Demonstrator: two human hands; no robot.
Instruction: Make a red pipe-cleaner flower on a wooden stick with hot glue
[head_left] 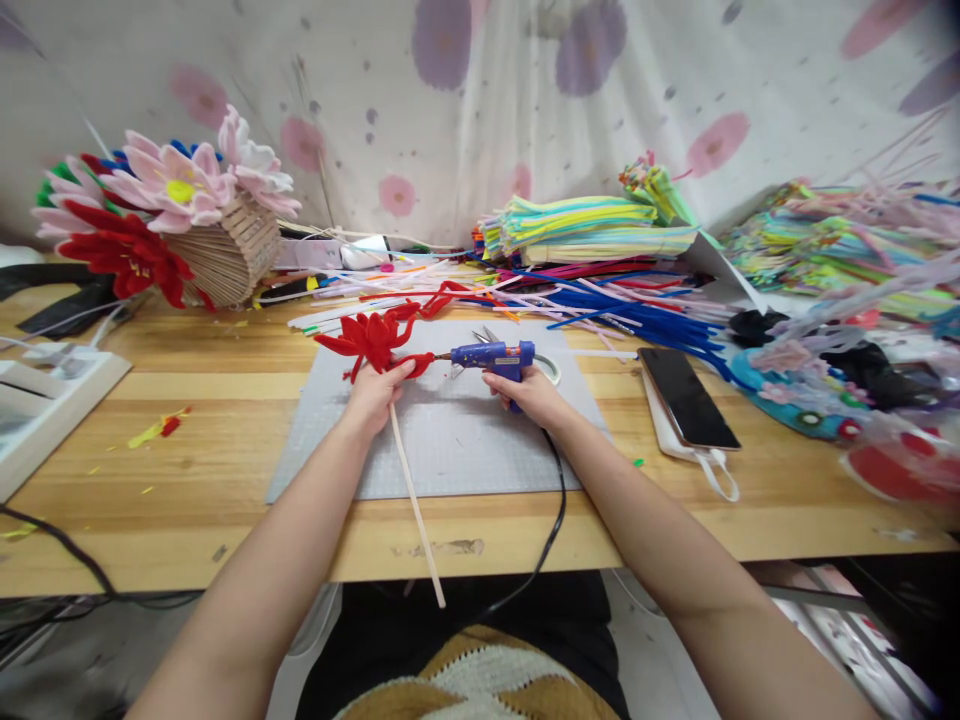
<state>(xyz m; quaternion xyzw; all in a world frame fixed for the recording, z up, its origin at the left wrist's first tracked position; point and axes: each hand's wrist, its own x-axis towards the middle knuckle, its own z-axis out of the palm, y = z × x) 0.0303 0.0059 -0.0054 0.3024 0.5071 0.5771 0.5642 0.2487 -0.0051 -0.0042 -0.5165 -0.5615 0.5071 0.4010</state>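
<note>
My left hand (377, 396) is closed around a red pipe-cleaner flower (369, 341), whose pale wooden stick stem (415, 500) slants down past the table's front edge. One red petal (420, 362) points to the right from my fingers. In my right hand (531, 392) is a blue hot glue gun (491, 356), its nozzle at the tip of that petal; whether they touch is hard to tell. A black cord runs down from the gun. Behind the gun, scissors (484, 335) and a roll of tape (549, 371) are partly hidden on the grey cutting mat (465, 470).
A basket (240, 245) of pink and red flowers stands at the back left. Bundles of pipe cleaners (577, 228) line the back. To the right lie a phone (690, 397) and a blue decorated piece (784, 395). A white power strip (64, 400) sits at left.
</note>
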